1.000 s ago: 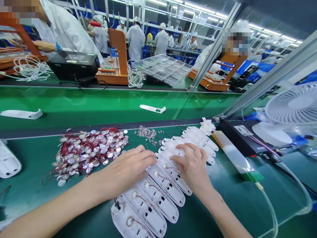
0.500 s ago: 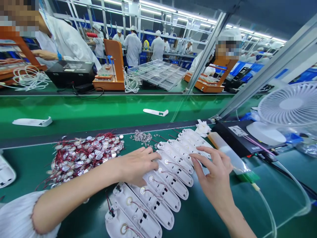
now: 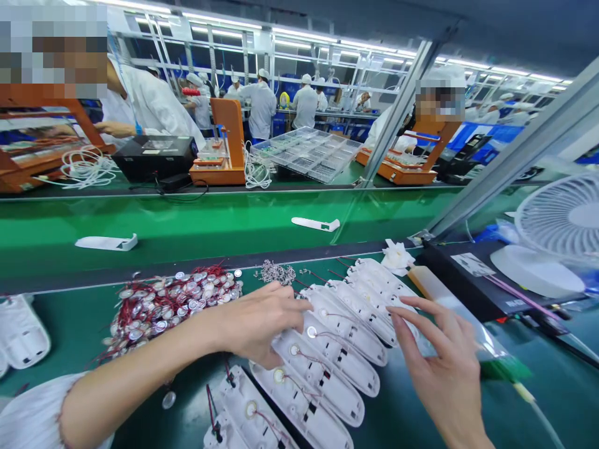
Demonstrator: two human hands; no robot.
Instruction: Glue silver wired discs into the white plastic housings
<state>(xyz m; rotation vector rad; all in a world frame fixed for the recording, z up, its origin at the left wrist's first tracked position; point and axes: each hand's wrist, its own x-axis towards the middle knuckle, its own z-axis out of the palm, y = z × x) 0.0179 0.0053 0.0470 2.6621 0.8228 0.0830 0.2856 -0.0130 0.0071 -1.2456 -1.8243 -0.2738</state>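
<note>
Slanting far-left to near-right, shells [image 3: 341,365] touch left hand [image 3: 259,324].

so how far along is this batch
Done: the nearer white plastic shells in the overlapped row each carry a round disc with red wires. In hand: left hand rests on that row, right hand hovers open beside it. Left: a pile of red-wired metal discs.

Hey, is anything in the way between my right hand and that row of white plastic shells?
Nothing visible. The right hand hovers open at the row of white plastic shells, fingertips over its right edge. The left hand rests on the row's left side, and the translucent bottle lies beyond the right hand, not between.
</note>
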